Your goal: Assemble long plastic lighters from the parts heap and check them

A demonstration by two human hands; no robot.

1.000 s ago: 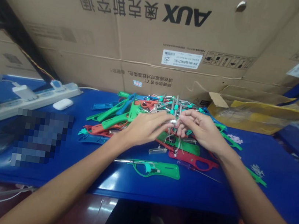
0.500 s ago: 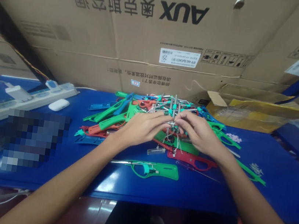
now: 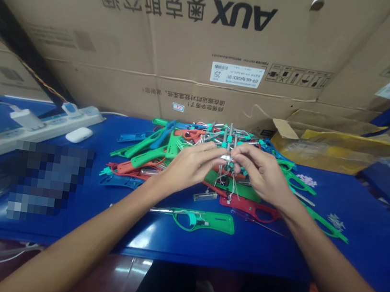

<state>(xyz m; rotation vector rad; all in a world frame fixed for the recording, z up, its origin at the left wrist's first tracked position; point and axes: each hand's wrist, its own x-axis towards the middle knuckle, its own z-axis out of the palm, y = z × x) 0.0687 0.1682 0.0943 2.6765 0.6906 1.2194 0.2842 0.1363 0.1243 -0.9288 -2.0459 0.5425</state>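
My left hand (image 3: 187, 164) and my right hand (image 3: 262, 172) meet above a heap of coloured plastic lighter shells (image 3: 150, 152), green, red and blue. Both pinch one small silvery metal part (image 3: 225, 158) between their fingertips, and thin white wires (image 3: 228, 179) hang down from it. Under the hands lie a red shell (image 3: 254, 210) and a clear little tube (image 3: 204, 196). Nearer to me, a green shell with a metal rod and a teal trigger (image 3: 202, 220) lies alone on the blue table (image 3: 256, 251).
A large AUX cardboard box (image 3: 230, 49) walls off the back of the table. At the right stands an open carton with a yellow bag (image 3: 329, 145). A white power strip (image 3: 41, 127) and a white earbud case (image 3: 79, 134) lie at the left.
Both hands stay pinched together on the small metal part over the heap. Only the fingers have shifted slightly; the view has wobbled a little.
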